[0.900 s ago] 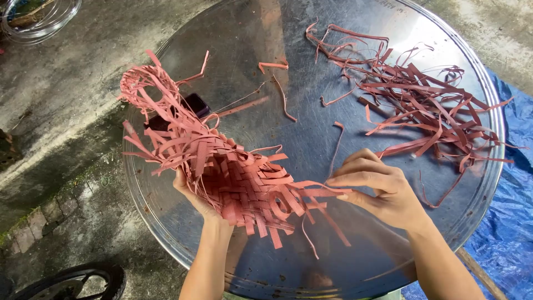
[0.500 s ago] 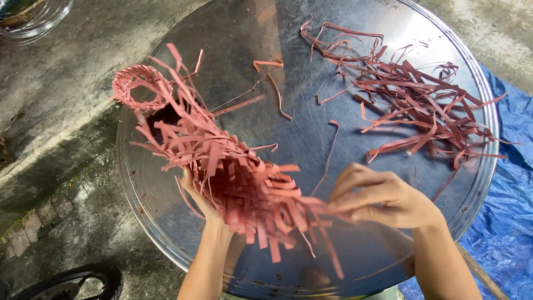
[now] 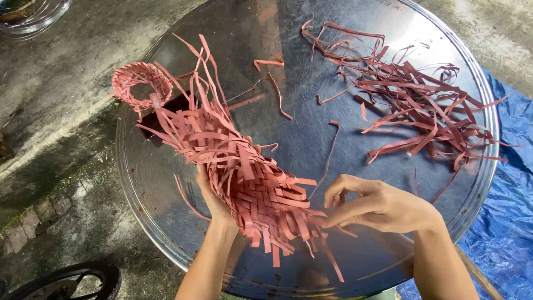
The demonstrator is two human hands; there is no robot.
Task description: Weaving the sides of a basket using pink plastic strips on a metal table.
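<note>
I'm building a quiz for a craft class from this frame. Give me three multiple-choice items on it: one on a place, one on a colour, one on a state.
1. Where does the loose pile of flat pink strips lie on the round shiny metal tray?
A. Far right part
B. Near left edge
C. Off the tray, on the ground

2. What colour is the sheet under the tray's right side?
A. Green
B. Blue
C. White

3. How is the half-woven pink strip piece held?
A. Lying flat, untouched
B. Hanging from a hook
C. Propped by the left hand while the right hand pinches its loose ends

Key: 1 A, the pile spreads across the tray's far right. 2 B, blue sheet shows past the rim. 3 C, the left hand is under the weave and the right fingertips meet the near strip ends.
</note>
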